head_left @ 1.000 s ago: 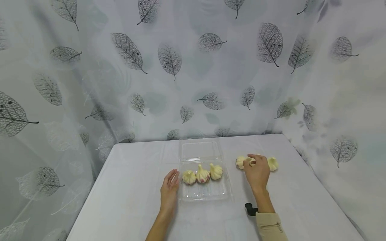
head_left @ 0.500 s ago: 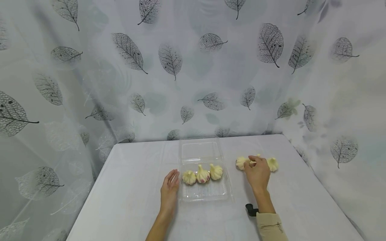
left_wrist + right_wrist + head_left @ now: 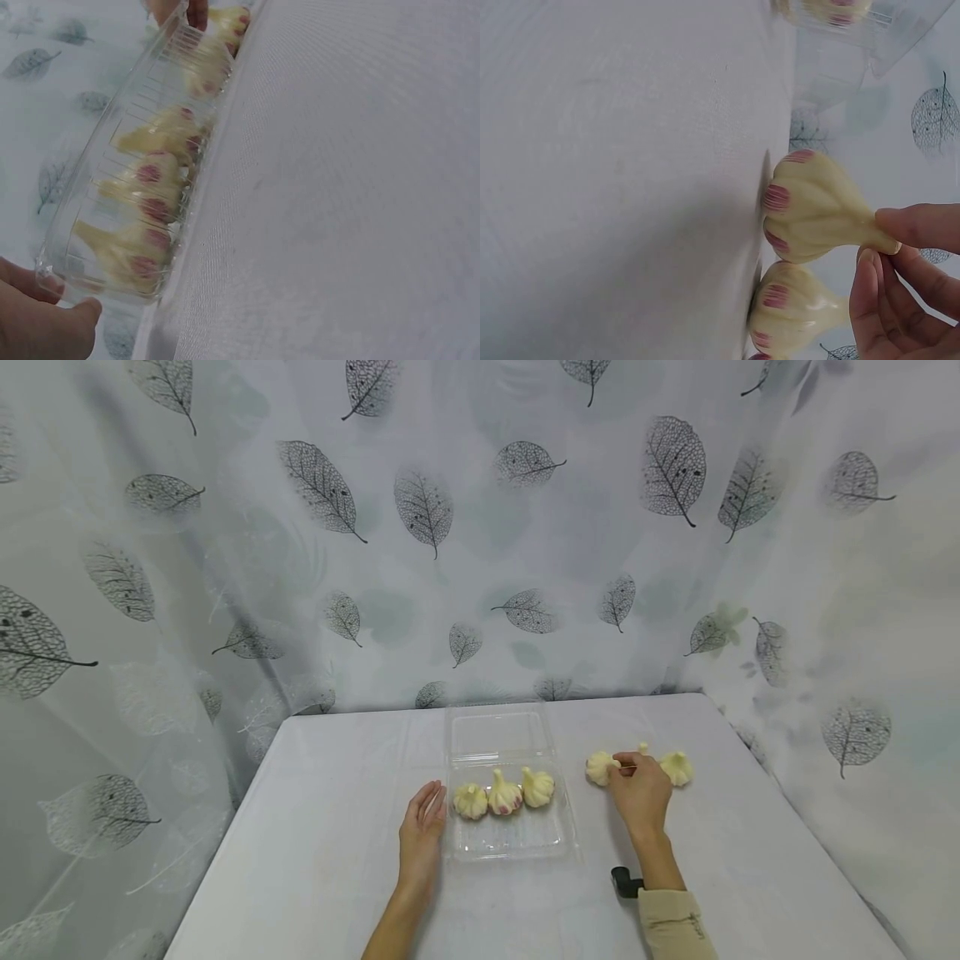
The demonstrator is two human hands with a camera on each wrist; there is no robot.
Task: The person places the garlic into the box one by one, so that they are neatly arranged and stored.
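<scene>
In the head view my right hand (image 3: 641, 789) is over the right side of the table. Its thumb and fingers pinch the stem of a pale yellow garlic bulb (image 3: 817, 210) with pink streaks, the leftmost of the loose ones. A second garlic bulb (image 3: 791, 311) lies right beside it, under the fingers. My left hand (image 3: 422, 839) rests with nearly straight fingers along the left side of a clear plastic clamshell box (image 3: 510, 843), its thumb and fingertips at the box's edge. Inside the box, three garlic bulbs (image 3: 504, 793) sit in a row.
The box's clear lid (image 3: 498, 731) lies folded back toward the far table edge. Another loose garlic bulb (image 3: 677, 768) lies right of my right hand. A black wrist-camera piece (image 3: 624, 882) shows at my right wrist. A leaf-print curtain (image 3: 480, 527) hangs behind the white table (image 3: 337, 818).
My right hand's fingers have come down and a little left, closing on the stem of the leftmost loose garlic bulb. My left hand and the box stay in place.
</scene>
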